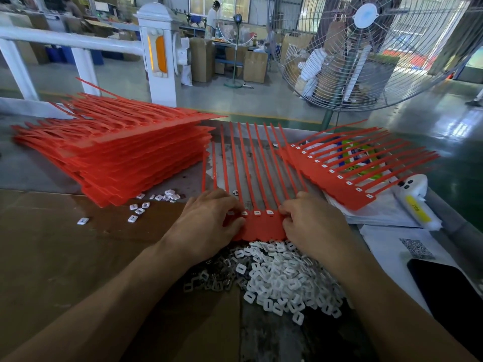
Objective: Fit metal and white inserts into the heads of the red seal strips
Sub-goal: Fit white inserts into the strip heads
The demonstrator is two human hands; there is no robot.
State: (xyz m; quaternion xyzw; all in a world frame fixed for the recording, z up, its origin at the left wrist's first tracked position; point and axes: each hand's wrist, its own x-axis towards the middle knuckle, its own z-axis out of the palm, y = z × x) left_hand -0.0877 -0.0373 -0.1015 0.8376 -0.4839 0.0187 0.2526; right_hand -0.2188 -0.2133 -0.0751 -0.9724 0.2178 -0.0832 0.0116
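- Left hand (209, 226) and right hand (313, 226) pinch the flat red plastic seal strip sheet (264, 227) by its heads
- Heaped white plastic inserts (282, 280) lie just nearer the counter's near edge

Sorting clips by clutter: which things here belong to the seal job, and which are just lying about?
Job: red plastic seal strip sheet, held by both hands; pile of white plastic inserts; grey metal inserts; stacked red sheets.
Lying about: black phone; white handheld scanner; wire-caged floor fan.

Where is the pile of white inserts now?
In the head view, the white inserts lie low and centre-right, just below the red strip, beside the metal inserts on their left.
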